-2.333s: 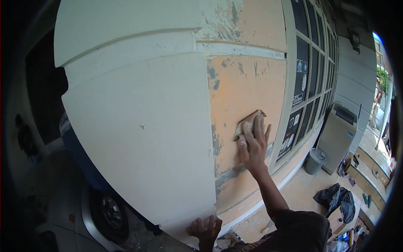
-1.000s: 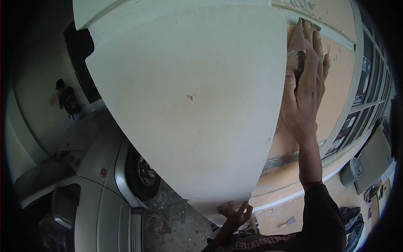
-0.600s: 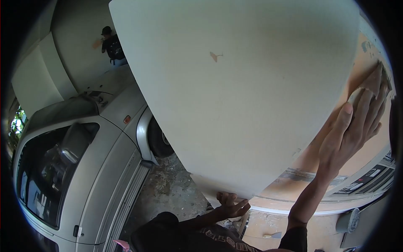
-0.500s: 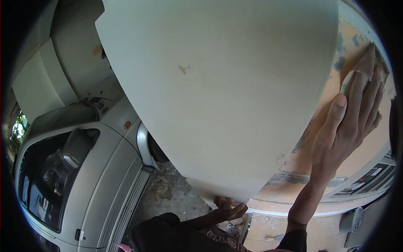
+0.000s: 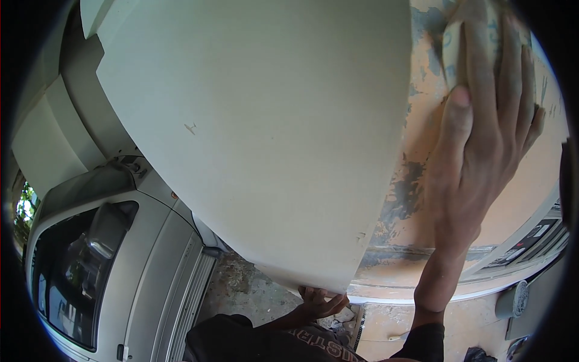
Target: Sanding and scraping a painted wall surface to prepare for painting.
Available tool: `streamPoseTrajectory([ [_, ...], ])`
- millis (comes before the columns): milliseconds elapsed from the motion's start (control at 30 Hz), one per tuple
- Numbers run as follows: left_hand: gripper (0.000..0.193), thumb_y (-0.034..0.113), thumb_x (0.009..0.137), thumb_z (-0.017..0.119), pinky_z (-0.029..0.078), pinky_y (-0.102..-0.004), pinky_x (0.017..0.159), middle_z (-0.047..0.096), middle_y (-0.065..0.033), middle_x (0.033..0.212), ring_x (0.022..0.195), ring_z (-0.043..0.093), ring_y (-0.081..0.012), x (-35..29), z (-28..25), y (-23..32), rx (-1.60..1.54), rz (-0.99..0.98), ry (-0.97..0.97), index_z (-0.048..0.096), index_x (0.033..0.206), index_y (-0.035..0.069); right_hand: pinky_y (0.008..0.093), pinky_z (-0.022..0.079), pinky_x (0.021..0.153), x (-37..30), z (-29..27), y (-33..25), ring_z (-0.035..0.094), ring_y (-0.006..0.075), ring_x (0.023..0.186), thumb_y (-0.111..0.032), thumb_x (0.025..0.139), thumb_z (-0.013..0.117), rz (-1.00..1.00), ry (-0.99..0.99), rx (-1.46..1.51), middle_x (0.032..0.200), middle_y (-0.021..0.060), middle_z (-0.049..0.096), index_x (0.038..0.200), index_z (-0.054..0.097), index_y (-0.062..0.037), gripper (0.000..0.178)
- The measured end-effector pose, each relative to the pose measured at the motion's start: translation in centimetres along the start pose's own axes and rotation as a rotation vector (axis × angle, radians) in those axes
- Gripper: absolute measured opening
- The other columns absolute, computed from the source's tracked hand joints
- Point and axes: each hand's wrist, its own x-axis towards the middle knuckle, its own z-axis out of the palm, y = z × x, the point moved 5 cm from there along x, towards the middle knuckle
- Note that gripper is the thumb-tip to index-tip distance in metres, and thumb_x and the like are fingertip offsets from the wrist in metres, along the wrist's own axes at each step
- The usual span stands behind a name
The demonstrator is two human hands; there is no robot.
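A large off-white vehicle panel [image 5: 259, 157] fills the middle of the view, with a bare orange strip [image 5: 416, 232] marked by grey patches along its right side. On that strip my right hand [image 5: 476, 133] presses a sheet of sandpaper [image 5: 453, 54] flat under its long, stretched fingers. The pale printed backing shows beside and between the fingers; its abrasive face is hidden. My left hand [image 5: 322, 303] grips the panel's near lower edge with curled fingers, some of them partly hidden.
A silver vehicle [image 5: 129, 259] stands close on the left, its dark side window facing me. Broken rough ground [image 5: 241, 280] lies between it and the panel. At lower right are a grey bucket [image 5: 511, 300], a small scraper-like tool [image 5: 398, 338] and a black crumpled item [image 5: 476, 355].
My right hand has slid up and slightly left along the orange strip with the sandpaper. The view has shifted, so the panel sits farther left. My left hand keeps to the lower edge.
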Motion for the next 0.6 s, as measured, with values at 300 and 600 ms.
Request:
streamPoseTrajectory([
  [300,0.064,0.034,0.063,0.076,0.015,-0.0569,0.107,0.034,-0.0051,0.137,0.128,0.028,-0.033,0.4,-1.1,-0.9,-0.016,-0.02,0.012,0.053,0.123,0.034,0.0481,0.007,0.115,-7.1,-0.7,0.0,0.023,0.0309,0.14,-0.042,0.095,0.026,0.014,-0.218,0.105,0.148,0.0131,0.032,0.134,0.051,-0.0204,0.051],
  [600,0.064,0.043,0.065,0.075,0.026,-0.052,0.098,0.033,-0.0036,0.139,0.118,0.036,-0.0298,0.4,-1.3,-1.2,0.043,0.012,-0.031,0.051,0.124,0.036,0.0482,0.009,0.115,-6.2,-0.7,-4.7,0.028,0.0281,0.138,-0.047,0.093,0.03,-0.071,-0.289,-0.005,0.145,0.0094,0.038,0.131,0.054,-0.0212,0.052],
])
